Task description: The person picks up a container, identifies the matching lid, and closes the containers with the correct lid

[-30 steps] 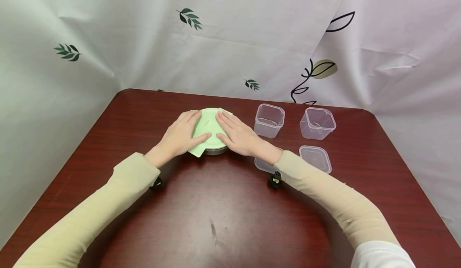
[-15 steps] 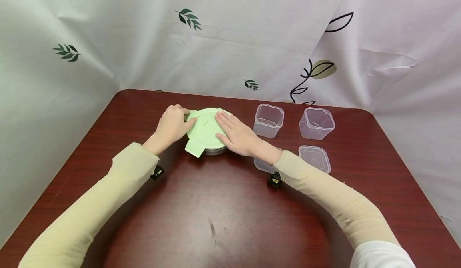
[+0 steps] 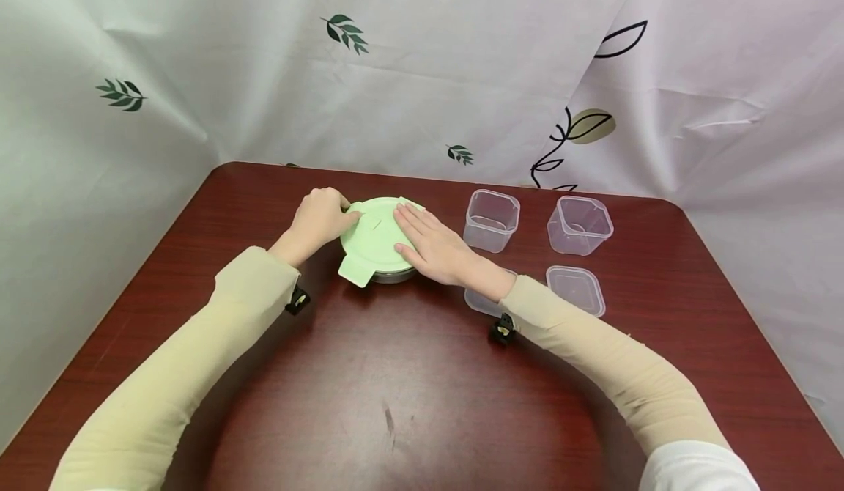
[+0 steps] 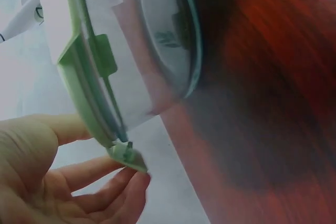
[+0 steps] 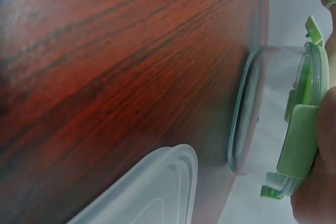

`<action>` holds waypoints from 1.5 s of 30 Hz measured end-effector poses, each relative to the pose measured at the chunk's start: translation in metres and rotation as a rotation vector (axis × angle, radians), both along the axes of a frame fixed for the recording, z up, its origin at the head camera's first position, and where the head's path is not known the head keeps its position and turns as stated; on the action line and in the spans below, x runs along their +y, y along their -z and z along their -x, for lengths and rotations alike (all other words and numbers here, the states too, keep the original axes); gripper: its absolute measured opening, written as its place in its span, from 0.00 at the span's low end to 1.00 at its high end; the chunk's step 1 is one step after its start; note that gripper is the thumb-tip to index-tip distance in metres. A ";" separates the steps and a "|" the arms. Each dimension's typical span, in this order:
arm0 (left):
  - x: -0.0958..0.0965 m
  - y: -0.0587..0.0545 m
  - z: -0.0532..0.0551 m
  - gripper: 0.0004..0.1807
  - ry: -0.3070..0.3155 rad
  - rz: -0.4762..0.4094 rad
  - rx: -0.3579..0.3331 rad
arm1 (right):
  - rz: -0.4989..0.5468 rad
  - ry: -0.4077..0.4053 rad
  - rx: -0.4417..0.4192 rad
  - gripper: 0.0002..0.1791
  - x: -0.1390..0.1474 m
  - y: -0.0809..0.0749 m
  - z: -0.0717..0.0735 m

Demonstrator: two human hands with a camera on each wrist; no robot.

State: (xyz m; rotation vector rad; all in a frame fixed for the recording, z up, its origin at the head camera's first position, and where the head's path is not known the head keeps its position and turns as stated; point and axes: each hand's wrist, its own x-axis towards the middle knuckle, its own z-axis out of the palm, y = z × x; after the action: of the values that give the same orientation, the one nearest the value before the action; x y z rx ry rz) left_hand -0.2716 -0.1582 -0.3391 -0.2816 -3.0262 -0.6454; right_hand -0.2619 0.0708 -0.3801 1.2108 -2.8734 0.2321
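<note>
While right hand (image 3: 438, 253) lies flat on lid (image 3: 372, 240), left hand (image 3: 321, 218) pinches flap (image 4: 128, 157).
Bowl (image 5: 274, 111), likely heavy, slick glass; cup it low.

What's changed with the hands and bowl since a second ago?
Left hand moved left, from lying across the green lid to its far-left flap, which its fingers now grip. Right hand stays flat on the lid; glass bowl and clear tubs unmoved.
</note>
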 end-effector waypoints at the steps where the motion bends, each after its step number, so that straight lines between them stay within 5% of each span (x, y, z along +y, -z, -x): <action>1: 0.000 -0.001 0.001 0.17 0.004 0.000 -0.019 | 0.002 -0.001 0.002 0.35 0.000 0.000 0.000; 8: -0.002 -0.003 0.007 0.16 0.029 -0.002 -0.109 | 0.009 0.001 -0.002 0.35 -0.003 0.001 0.000; 15: -0.002 -0.003 0.009 0.14 0.047 -0.016 -0.099 | 0.013 0.003 0.008 0.35 -0.003 0.000 0.000; 23: 0.004 -0.004 0.008 0.28 0.046 0.027 -0.072 | 0.021 -0.014 0.029 0.34 -0.003 -0.002 0.001; 35: 0.010 -0.010 0.008 0.26 0.067 0.046 -0.095 | 0.032 -0.001 0.025 0.34 -0.003 -0.001 0.001; 45: 0.014 -0.005 0.008 0.25 0.049 0.046 -0.116 | 0.032 0.005 0.015 0.34 -0.001 0.001 -0.002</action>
State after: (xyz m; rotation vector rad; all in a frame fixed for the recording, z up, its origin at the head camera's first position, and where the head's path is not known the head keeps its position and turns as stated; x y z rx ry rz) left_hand -0.2792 -0.1438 -0.3344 -0.3315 -3.1575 -0.6171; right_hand -0.2599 0.0698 -0.3808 1.1956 -2.8484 0.2668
